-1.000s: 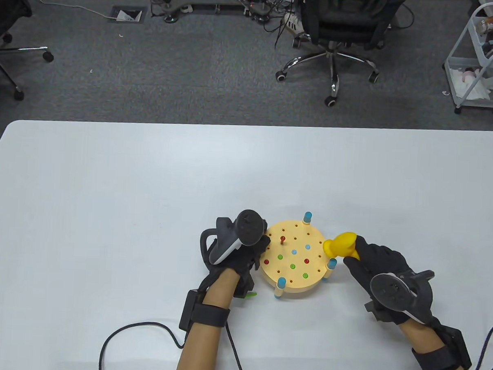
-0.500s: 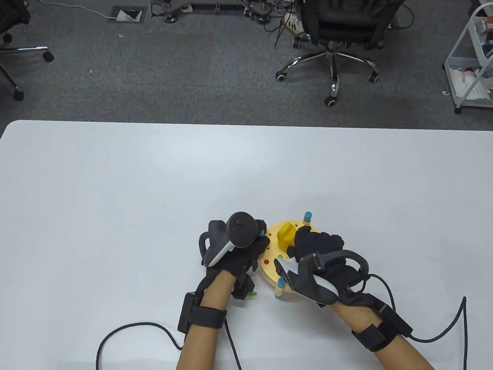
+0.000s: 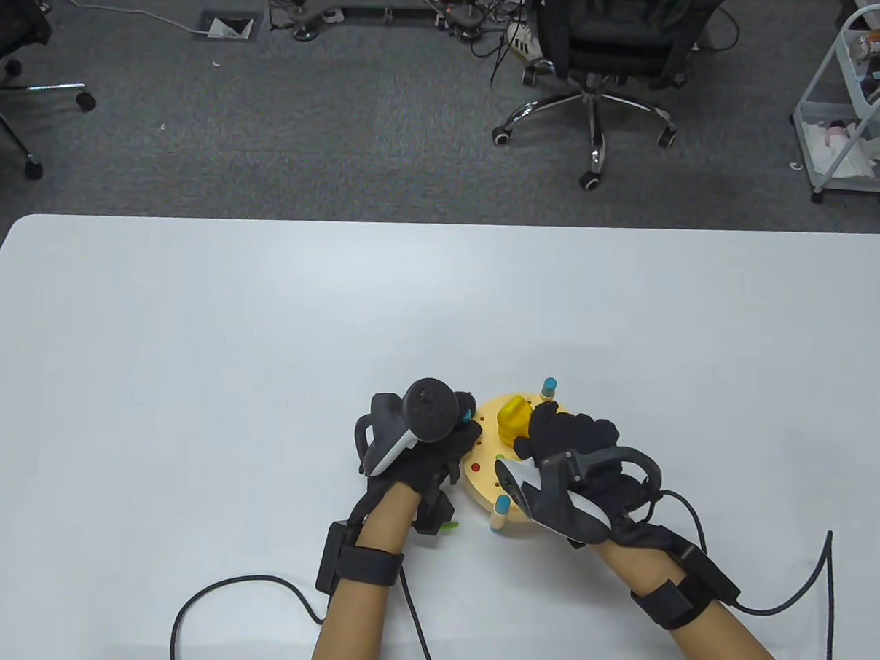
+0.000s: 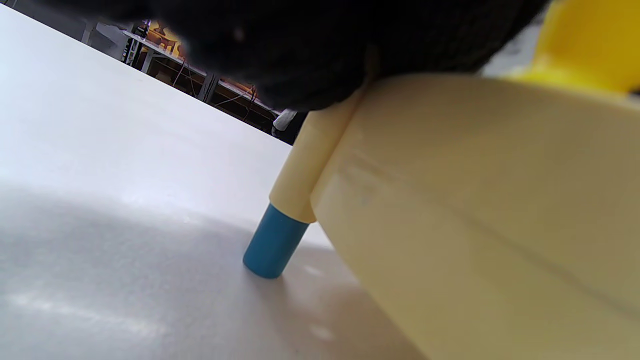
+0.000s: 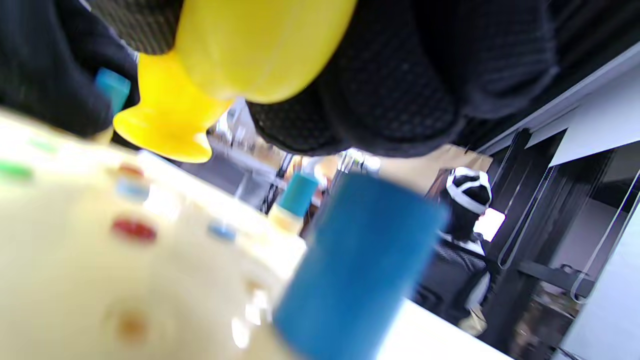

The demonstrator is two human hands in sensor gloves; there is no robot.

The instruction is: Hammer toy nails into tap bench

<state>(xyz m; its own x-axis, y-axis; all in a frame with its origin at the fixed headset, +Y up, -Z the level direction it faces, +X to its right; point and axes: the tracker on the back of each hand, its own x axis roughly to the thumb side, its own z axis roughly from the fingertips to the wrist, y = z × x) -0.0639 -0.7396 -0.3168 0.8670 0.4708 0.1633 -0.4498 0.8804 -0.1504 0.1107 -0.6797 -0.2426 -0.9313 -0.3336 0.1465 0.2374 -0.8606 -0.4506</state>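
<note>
The round cream tap bench (image 3: 486,485) stands on blue-tipped legs (image 3: 503,503) near the table's front. My left hand (image 3: 463,427) grips its left edge by a blue-capped post, with the glove (image 4: 320,50) over the top of that post. Above the bench's far half is the yellow toy hammer (image 3: 514,418), and my right hand (image 3: 566,437) is curled round its handle. In the right wrist view the hammer head (image 5: 165,130) hovers just over the bench top (image 5: 75,250). Flat red (image 5: 134,230) and blue nail heads show there. The nail under the hammer is hidden.
A small green piece (image 3: 448,525) lies on the table under my left wrist. Glove cables (image 3: 254,581) trail toward the front edge. Another bench leg (image 3: 549,385) stands at the back. An office chair (image 3: 597,74) and a cart (image 3: 858,108) are on the floor beyond the table.
My right hand swung the hammer from beside the bench's right edge to over its top, covering the raised red nail. In the last half second it barely moved. The left hand stayed.
</note>
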